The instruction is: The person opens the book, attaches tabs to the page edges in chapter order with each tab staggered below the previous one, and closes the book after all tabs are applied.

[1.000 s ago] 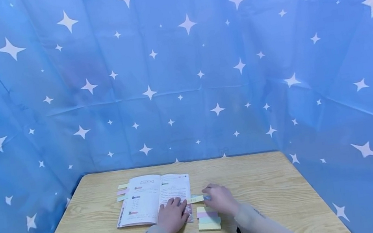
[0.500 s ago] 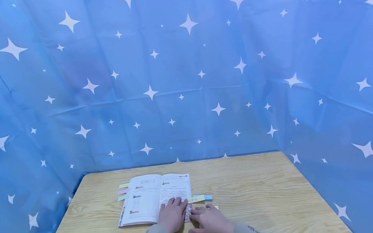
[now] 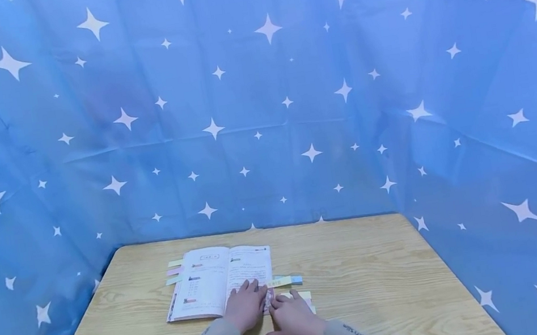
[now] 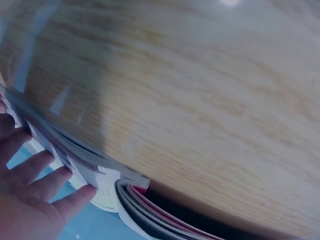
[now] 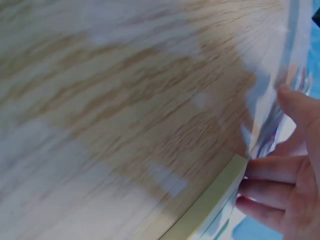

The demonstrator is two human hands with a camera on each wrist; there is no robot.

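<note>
An open book (image 3: 203, 291) lies on the table, with printed text on both pages. My left hand (image 3: 244, 306) rests on the lower part of its right page, fingers spread and fairly straight. By the book's lower right corner, my right hand (image 3: 295, 319) lies over a stack of pastel sticky notes (image 3: 306, 298), covering most of it. In the right wrist view its fingers touch the sticky-note stack's end, and the thumb stands apart. A yellow sticky tab (image 3: 279, 282) and a blue sticky tab (image 3: 297, 280) stick out past the right page edge.
Several pastel tabs (image 3: 174, 272) project from the book's left edge. The wooden table (image 3: 365, 268) extends to the right of the hands. Behind it hangs a blue curtain (image 3: 257, 89) with white stars.
My right hand has left the blue tab and come down and left onto the sticky-note stack, which it now largely hides. My left hand stays on the page.
</note>
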